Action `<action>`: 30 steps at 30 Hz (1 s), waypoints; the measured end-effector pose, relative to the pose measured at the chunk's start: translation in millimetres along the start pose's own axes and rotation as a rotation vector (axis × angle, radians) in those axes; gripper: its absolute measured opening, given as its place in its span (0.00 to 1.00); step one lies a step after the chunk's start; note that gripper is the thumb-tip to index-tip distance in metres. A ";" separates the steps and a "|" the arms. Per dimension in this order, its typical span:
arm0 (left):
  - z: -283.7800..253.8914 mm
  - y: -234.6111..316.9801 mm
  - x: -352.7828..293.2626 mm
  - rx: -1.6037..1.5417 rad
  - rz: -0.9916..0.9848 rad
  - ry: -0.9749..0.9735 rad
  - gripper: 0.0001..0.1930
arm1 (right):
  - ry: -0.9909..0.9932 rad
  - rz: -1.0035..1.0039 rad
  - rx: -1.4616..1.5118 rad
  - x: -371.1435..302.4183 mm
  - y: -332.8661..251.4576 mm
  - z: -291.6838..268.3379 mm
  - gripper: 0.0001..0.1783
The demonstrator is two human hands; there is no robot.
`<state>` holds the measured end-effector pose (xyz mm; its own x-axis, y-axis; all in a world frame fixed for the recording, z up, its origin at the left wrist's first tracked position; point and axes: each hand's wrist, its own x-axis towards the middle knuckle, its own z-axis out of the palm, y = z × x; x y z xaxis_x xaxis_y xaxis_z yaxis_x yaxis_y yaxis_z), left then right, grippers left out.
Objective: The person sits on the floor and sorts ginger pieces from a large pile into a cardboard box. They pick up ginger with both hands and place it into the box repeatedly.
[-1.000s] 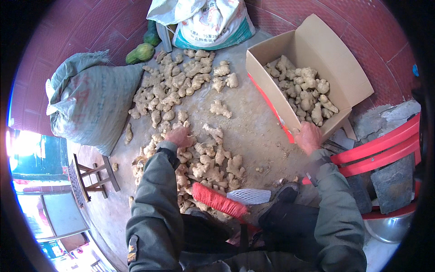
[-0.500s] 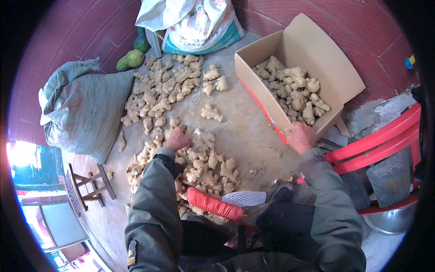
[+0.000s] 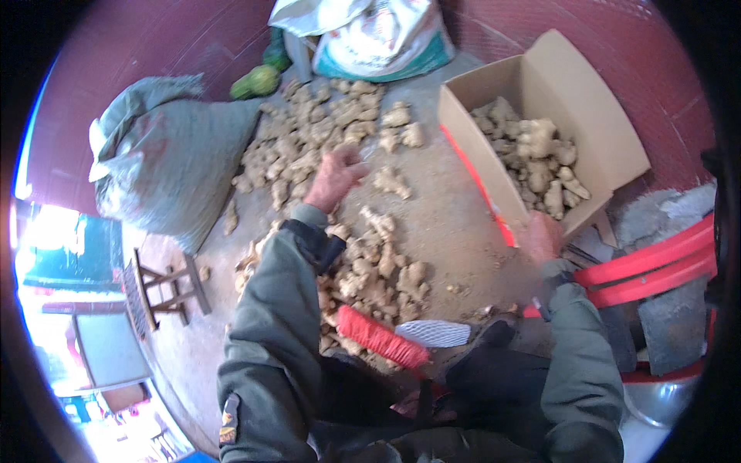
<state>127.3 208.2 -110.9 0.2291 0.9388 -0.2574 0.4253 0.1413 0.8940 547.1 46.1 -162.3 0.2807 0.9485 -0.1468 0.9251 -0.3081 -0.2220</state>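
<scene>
My left hand [image 3: 337, 179] is held over the floor at the near edge of the far ginger pile [image 3: 309, 127], fingers stretched and slightly apart, with nothing visible in them. A single ginger root [image 3: 391, 182] lies just to its right. Under and beside my left forearm spreads a nearer ginger pile [image 3: 363, 270]. At the right, my right hand [image 3: 543, 237] grips the near corner of an open cardboard box [image 3: 482, 166]. Inside that box sits a heap of ginger [image 3: 538, 158]. The fingers of my right hand are partly hidden and a little blurred.
A red-bristled brush [image 3: 382, 337] and a white foam net sleeve [image 3: 434, 333] lie by my feet. A stuffed woven sack [image 3: 174, 166] stands left, a white-green sack [image 3: 386, 46] at the back. Red chair [image 3: 648, 266] at right; small wooden stool [image 3: 166, 289] at left.
My left hand has moved forward from the nearer pile toward the far one. My right hand stays on the box corner. The whole view has shifted slightly.
</scene>
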 end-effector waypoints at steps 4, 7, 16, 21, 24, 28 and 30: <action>-144.9 -72.7 -64.5 0.698 -0.040 0.117 0.35 | 0.002 -0.026 -0.001 2.7 1.0 1.6 0.20; -199.0 -101.1 -128.6 0.895 -0.265 0.017 0.39 | 0.002 -0.008 -0.019 5.7 -0.2 3.2 0.20; -145.3 -123.3 -164.4 0.978 -0.363 -0.203 0.49 | -0.011 0.023 0.009 5.0 -1.3 2.6 0.20; -105.4 -123.2 -161.6 1.221 -0.301 -0.340 0.51 | 0.060 -0.016 0.013 8.2 7.2 12.4 0.20; -103.9 -126.2 -166.0 1.154 -0.255 -0.351 0.49 | 0.060 -0.021 0.001 9.6 8.9 14.9 0.20; -107.8 -136.3 -175.3 1.062 -0.080 -0.251 0.43 | 0.033 0.001 -0.012 7.0 5.9 10.1 0.21; -99.1 -144.2 -186.5 1.109 0.088 -0.166 0.41 | 0.016 0.006 -0.010 6.1 3.2 6.7 0.21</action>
<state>-63.5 43.9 -155.5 0.3752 0.8666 -0.3290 0.9267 -0.3586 0.1122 550.1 50.4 -170.4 0.2901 0.9477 -0.1330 0.9258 -0.3131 -0.2119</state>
